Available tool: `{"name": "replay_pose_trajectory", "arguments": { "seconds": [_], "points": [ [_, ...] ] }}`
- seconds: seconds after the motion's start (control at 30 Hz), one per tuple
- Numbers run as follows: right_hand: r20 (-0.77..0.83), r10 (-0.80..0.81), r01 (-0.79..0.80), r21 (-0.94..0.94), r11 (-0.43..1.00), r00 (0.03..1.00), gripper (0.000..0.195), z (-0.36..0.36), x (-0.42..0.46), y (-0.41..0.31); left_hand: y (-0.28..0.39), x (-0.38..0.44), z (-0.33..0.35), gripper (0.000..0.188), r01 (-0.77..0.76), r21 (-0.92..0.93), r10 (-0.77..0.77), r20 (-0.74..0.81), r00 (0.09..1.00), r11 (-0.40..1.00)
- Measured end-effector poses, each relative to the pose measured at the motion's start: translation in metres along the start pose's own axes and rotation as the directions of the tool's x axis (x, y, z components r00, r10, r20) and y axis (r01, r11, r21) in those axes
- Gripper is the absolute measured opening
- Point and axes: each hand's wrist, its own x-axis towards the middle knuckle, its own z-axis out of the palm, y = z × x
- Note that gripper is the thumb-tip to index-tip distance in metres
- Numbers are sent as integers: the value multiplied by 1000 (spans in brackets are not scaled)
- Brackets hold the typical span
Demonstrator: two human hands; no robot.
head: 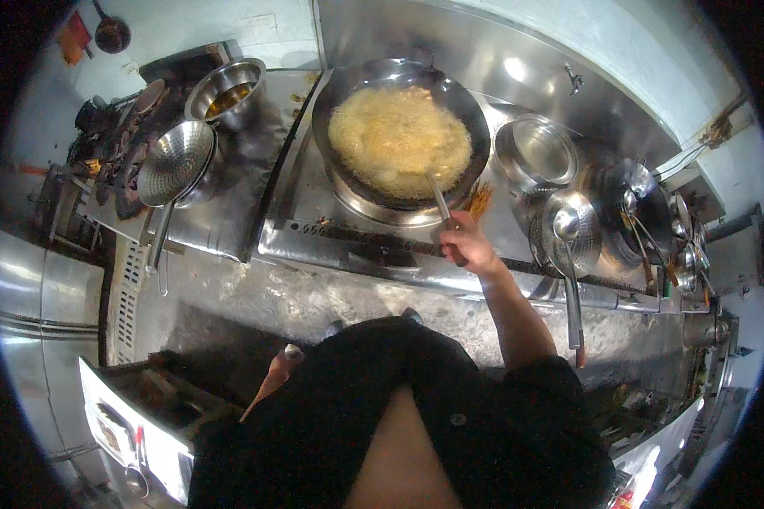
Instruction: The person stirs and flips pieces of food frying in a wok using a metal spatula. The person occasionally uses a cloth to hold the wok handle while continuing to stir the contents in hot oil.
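My right hand (470,242) is closed around the dark grip of a long-handled metal utensil (440,196). Its working end is sunk in bubbling oil (398,137) and cannot be seen. Pale yellow foam fills most of the large black wok (477,121), which sits on a ring of the steel range. Some golden pieces (419,94) show at the foam's far edge. Low by my side is my left hand (285,364), away from the range. Something small and whitish shows at its top, and I cannot tell whether the fingers grip it.
A bamboo wok brush (481,200) lies close right of the wok. Farther right are a steel pot (543,153), a strainer with a ladle (568,228) whose handles overhang the front edge, and a second wok (636,197). To the left stand a perforated strainer (177,164) and an oil bowl (226,94).
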Motion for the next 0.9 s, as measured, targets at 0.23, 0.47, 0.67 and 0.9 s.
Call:
{"name": "replay_pose_trajectory", "arguments": {
  "seconds": [0.23, 0.47, 0.67, 0.9],
  "points": [
    [61, 78, -78, -3, 997, 995, 49, 4, -19, -28, -30, 22, -3, 21, 127, -26, -127, -37, 991, 992],
    [-21, 13, -17, -236, 972, 1000, 62, 3, -38, -87, 39, -35, 9, 14, 161, -118, -165, -19, 986, 980],
    [-46, -371, 237, -693, 681, 928, 58, -47, 35, -113, 33, -67, 25, 20, 304, -597, -347, 46, 937, 742],
    [-96, -271, 154, -625, 765, 958, 60, -56, 82, -83, -15, -91, 35, 18, 219, -620, -297, -24, 954, 753]
  ]
}}
